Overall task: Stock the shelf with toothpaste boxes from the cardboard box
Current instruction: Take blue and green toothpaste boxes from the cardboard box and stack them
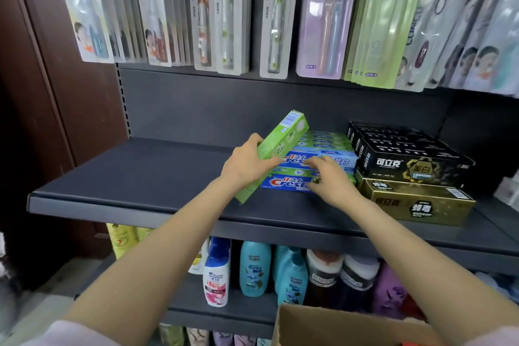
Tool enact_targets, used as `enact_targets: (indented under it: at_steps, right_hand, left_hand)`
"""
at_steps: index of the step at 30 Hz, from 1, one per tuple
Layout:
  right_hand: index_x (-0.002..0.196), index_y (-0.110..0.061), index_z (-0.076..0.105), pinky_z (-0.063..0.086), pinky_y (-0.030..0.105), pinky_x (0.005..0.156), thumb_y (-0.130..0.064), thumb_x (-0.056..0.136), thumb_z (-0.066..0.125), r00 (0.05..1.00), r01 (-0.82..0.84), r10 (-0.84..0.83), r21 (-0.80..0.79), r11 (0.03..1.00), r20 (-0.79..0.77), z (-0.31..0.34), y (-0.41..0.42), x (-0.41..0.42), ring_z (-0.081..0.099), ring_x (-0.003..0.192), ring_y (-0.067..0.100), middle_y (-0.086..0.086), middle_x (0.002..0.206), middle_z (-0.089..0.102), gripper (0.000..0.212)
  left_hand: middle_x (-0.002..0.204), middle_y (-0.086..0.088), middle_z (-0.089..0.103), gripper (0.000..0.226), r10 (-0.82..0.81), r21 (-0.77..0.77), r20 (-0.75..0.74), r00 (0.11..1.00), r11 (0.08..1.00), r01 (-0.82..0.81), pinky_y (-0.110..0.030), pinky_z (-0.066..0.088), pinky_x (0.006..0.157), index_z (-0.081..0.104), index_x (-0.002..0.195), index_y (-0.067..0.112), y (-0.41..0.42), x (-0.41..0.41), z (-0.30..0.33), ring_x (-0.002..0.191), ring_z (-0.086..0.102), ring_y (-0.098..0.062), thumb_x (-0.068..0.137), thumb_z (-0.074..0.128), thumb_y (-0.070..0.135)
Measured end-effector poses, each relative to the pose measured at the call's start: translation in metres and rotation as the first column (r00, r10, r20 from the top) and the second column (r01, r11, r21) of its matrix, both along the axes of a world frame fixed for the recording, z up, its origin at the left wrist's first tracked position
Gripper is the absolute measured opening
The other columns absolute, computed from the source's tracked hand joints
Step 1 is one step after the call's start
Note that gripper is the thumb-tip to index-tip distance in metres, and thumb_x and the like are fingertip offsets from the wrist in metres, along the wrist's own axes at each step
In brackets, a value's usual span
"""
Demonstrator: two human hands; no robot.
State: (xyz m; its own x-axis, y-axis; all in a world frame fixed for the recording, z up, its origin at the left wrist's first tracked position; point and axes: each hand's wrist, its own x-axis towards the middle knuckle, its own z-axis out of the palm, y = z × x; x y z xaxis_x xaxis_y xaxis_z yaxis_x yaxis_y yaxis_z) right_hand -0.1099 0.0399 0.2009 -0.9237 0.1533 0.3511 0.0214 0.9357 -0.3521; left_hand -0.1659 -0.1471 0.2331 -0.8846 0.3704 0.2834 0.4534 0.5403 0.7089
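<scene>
Head view: left hand (247, 161) grips the green toothpaste box (273, 153) mid-length, tilted over the dark shelf (126, 177). Right hand (327, 177) rests with curled fingers on the stacked blue boxes (292, 174), apparently steadying them. Box is likely light, stiff, crushable card — hold the long sides. Shelf left of the stack is flat, free. Cardboard box (337, 326) sits below — toothbrush packs (224, 14) hang above.

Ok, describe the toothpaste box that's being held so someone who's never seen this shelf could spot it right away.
Find the dark grey middle shelf, under the hanging toothbrush packs. Left of the blue Crest stack, the left hand grips a long green box. Unlike the flat stacked boxes, it is bright lime green and tilted, its far end raised.
</scene>
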Motion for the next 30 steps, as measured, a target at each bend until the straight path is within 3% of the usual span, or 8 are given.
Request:
enact_targets:
  at_steps: [2, 6, 10, 13, 18, 23, 28, 30]
  right_hand:
    - [0.135, -0.015, 0.044, 0.042, 0.030, 0.099, -0.022, 0.090, 0.061, 0.997, -0.057, 0.030, -0.374, 0.926, -0.077, 0.015, -0.013, 0.003, 0.052, 0.113, 0.014, 0.003, 0.125, 0.054, 0.048]
    - [0.130, -0.018, 0.046, 0.046, 0.036, 0.098, -0.041, 0.092, 0.053, 0.993, -0.122, 0.066, -0.857, 0.501, -0.102, 0.036, -0.029, 0.008, 0.061, 0.106, 0.013, 0.000, 0.123, 0.062, 0.044]
    - [0.102, -0.019, 0.059, 0.055, 0.035, 0.081, -0.028, 0.088, 0.064, 0.986, -0.166, 0.100, -0.880, 0.444, -0.136, 0.046, -0.042, 0.009, 0.064, 0.096, 0.014, -0.001, 0.102, 0.068, 0.018]
    - [0.103, -0.006, 0.056, 0.056, 0.034, 0.073, -0.013, 0.089, 0.062, 0.973, -0.226, 0.010, -0.941, 0.252, -0.231, 0.056, -0.038, 0.006, 0.066, 0.083, 0.022, 0.009, 0.094, 0.066, 0.016]
    - [0.099, -0.001, 0.056, 0.059, 0.027, 0.068, -0.007, 0.094, 0.049, 0.955, -0.294, 0.015, -0.951, -0.099, -0.297, 0.053, -0.028, 0.009, 0.062, 0.082, 0.020, 0.014, 0.090, 0.062, 0.010]
    - [0.094, -0.012, 0.057, 0.056, 0.038, 0.082, -0.022, 0.094, 0.055, 0.968, -0.240, 0.050, -0.967, -0.090, -0.245, 0.040, -0.030, 0.012, 0.064, 0.090, 0.016, 0.007, 0.091, 0.067, 0.011]
    - [0.098, -0.012, 0.054, 0.055, 0.039, 0.083, -0.013, 0.095, 0.052, 0.956, -0.287, 0.022, -0.951, -0.116, -0.292, 0.033, -0.027, 0.010, 0.064, 0.091, 0.019, 0.007, 0.096, 0.066, 0.004]
    - [0.105, -0.011, 0.052, 0.056, 0.034, 0.079, -0.014, 0.095, 0.053, 0.955, -0.296, -0.009, -0.952, -0.076, -0.296, 0.034, -0.027, 0.008, 0.065, 0.091, 0.017, 0.007, 0.101, 0.066, 0.011]
  left_hand:
    - [0.094, 0.000, 0.060, 0.043, -0.014, 0.055, 0.058, 0.998, 0.998, 0.011, -0.028, 0.044, 0.062, 0.042, 0.098, 0.017, 0.002, 0.003, 0.003, 0.080, 0.057, -0.017, 0.077, 0.070, 0.043]
    - [0.083, 0.006, 0.058, 0.038, -0.053, -0.020, 0.019, 0.998, 0.998, 0.053, -0.025, 0.040, 0.057, 0.041, 0.085, 0.021, 0.010, 0.011, 0.006, 0.074, 0.056, -0.010, 0.075, 0.072, 0.040]
    - [0.099, 0.000, 0.060, 0.045, -0.199, -0.090, -0.027, 0.980, 0.976, 0.196, -0.030, 0.046, 0.073, 0.041, 0.106, 0.017, 0.019, 0.019, 0.005, 0.093, 0.058, -0.021, 0.075, 0.072, 0.029]
    - [0.103, 0.002, 0.064, 0.056, -0.324, 0.105, 0.094, 0.941, 0.944, 0.314, -0.020, 0.052, 0.076, 0.047, 0.123, 0.021, 0.011, 0.025, 0.014, 0.091, 0.063, -0.012, 0.076, 0.076, 0.029]
    - [0.103, -0.007, 0.070, 0.020, -0.389, 0.113, 0.147, 0.910, 0.920, 0.375, -0.030, 0.055, 0.077, 0.066, 0.093, 0.027, -0.003, 0.021, 0.016, 0.081, 0.064, -0.015, 0.077, 0.077, 0.025]
    - [0.108, -0.006, 0.051, 0.057, -0.130, -0.227, -0.262, 0.956, 0.971, 0.071, -0.029, 0.045, 0.075, 0.042, 0.117, 0.021, 0.001, 0.013, 0.007, 0.093, 0.050, -0.020, 0.071, 0.076, 0.023]
    - [0.095, 0.003, 0.060, 0.061, -0.248, -0.067, 0.010, 0.969, 0.966, 0.248, -0.016, 0.047, 0.067, 0.048, 0.120, 0.021, -0.003, 0.007, 0.009, 0.081, 0.059, -0.012, 0.071, 0.079, 0.038]
    - [0.098, 0.003, 0.059, 0.055, -0.244, -0.050, -0.037, 0.969, 0.969, 0.242, -0.014, 0.044, 0.065, 0.053, 0.123, 0.019, -0.001, 0.005, 0.010, 0.084, 0.057, -0.011, 0.075, 0.077, 0.033]
